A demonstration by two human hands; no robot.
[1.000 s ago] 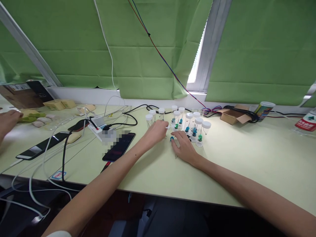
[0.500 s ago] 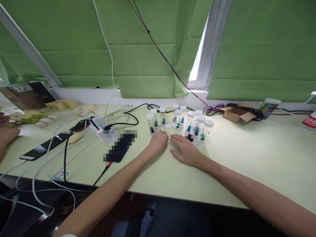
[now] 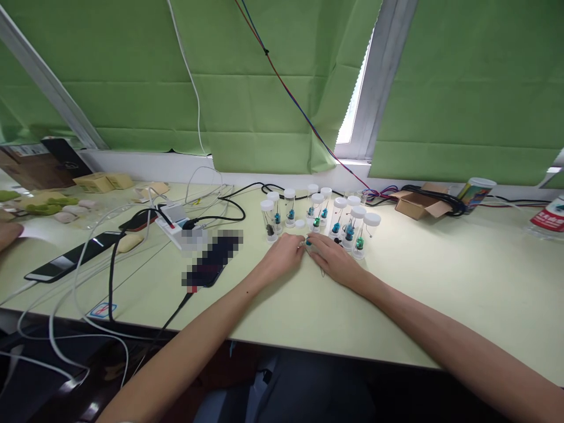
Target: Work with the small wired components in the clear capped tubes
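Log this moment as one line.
left hand: close to blue piece | right hand: at blue piece | capped vials: standing beyond hands

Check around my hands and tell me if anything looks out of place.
One thing stands out: what looks like a loose white cap lies on the table just beyond the left hand, while the vials around it stand upright with lids on. I see no spill.

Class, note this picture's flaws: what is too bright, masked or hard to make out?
Head view: daylight in the window gap burns out to white; head view: blocky pixels mask much of the phone near the left forearm; head view: detail between left hand and right hand is too small to read.
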